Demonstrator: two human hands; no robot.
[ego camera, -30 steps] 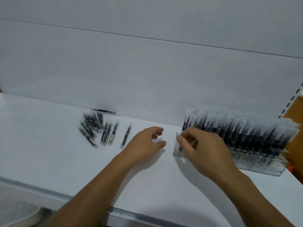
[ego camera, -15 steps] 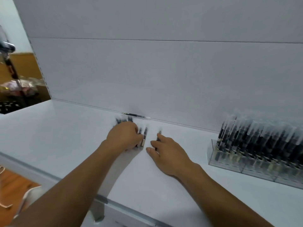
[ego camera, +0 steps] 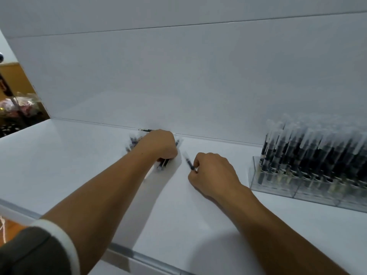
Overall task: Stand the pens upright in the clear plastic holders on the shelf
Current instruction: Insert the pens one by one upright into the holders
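- The left hand (ego camera: pixel 158 144) is curling over the loose pens (ego camera: pixel 163 165) at the back of the shelf (ego camera: pixel 79 165), gripping several. Their ends are poking out beneath the palm.
- The right hand (ego camera: pixel 212 173) is pinching one pen (ego camera: pixel 188 160) by its near end, just right of the left hand.
- The holders (ego camera: pixel 278 187) are standing at the right, well apart from both hands, packed with upright pens.

— How's your light?
— Dim, cool and even, from above. Your left arm (ego camera: pixel 111 195) throws a soft grey shadow rightward on the shelf (ego camera: pixel 59 165).
— And sharpness?
— Your pens (ego camera: pixel 309 155) in the holder (ego camera: pixel 278 188) are smeared by blur; the loose ones are mush. The back panel (ego camera: pixel 178 76) bows toward the edges of your view.
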